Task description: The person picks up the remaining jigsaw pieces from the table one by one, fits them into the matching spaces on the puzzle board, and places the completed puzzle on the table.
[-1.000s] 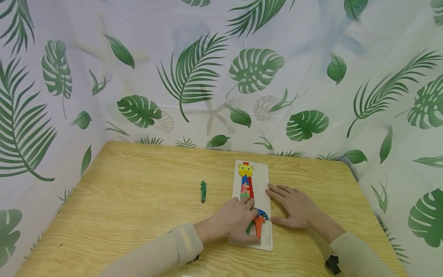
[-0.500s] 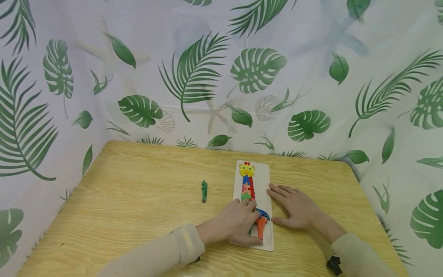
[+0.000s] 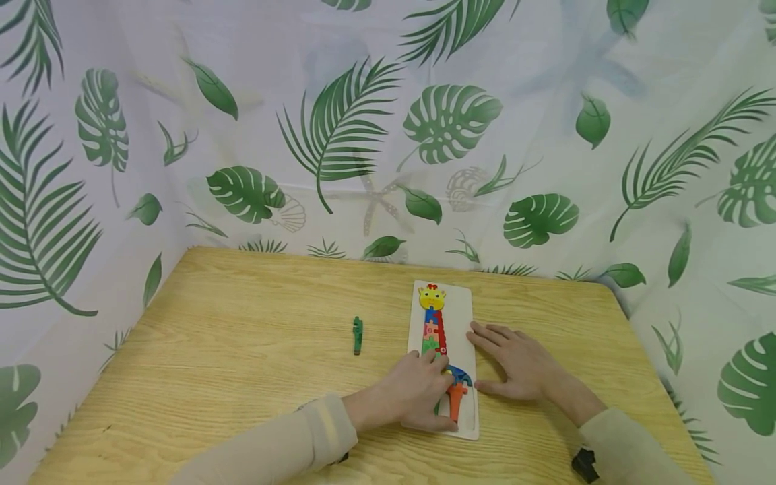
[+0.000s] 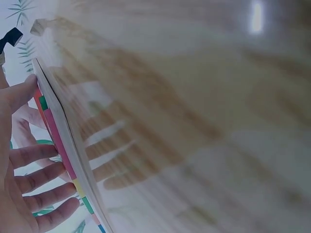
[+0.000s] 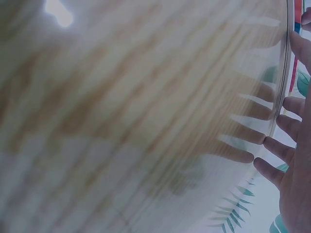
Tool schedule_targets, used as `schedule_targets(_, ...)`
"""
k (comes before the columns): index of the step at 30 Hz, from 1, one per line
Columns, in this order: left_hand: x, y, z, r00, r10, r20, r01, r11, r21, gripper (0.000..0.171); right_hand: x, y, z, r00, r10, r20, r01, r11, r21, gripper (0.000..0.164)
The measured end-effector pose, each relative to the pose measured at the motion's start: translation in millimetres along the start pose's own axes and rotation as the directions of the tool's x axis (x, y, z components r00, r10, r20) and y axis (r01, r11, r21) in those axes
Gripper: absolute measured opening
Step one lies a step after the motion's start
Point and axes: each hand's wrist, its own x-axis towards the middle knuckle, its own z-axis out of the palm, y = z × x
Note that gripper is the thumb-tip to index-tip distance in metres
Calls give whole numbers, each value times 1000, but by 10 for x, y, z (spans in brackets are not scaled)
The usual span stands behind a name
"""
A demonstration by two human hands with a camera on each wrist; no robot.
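A giraffe puzzle board lies right of the table's middle, with a yellow head and colored neck pieces toward the far end. My left hand covers much of the lower body. Its thumb is at the foot of an orange leg piece and its index finger near that piece's top, holding it between them. Part of a blue body piece shows just above. In the left wrist view, the other left fingers spread over the puzzle side. My right hand lies flat, fingertips and thumb at the board's right edge.
A loose green puzzle piece lies on the wooden table, left of the board. Leaf-print cloth hangs behind the table and along both sides. The board has an uncovered recess near its lower right.
The orange leg piece has shifted slightly down and tilted against the board. My left hand has moved only a little, and my right hand stays at the board's edge.
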Motion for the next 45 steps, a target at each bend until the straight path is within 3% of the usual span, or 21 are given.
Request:
schedule_targets(16,-20,-15,12,999,20,-33,-20,1000,1,80,0,7,4,1000,2,3,-2,1000,2,93)
schedule_targets(33,-89,-182,-63,999,41,-36,-41,999,5,84,8,26,15,1000,-7,0,7,1000,-13,93)
schedule_targets(45,-197,-353,-69,1000,-26,-10,26,999,-21,86,2,11,11,1000,12,17,-12,1000,-11,95)
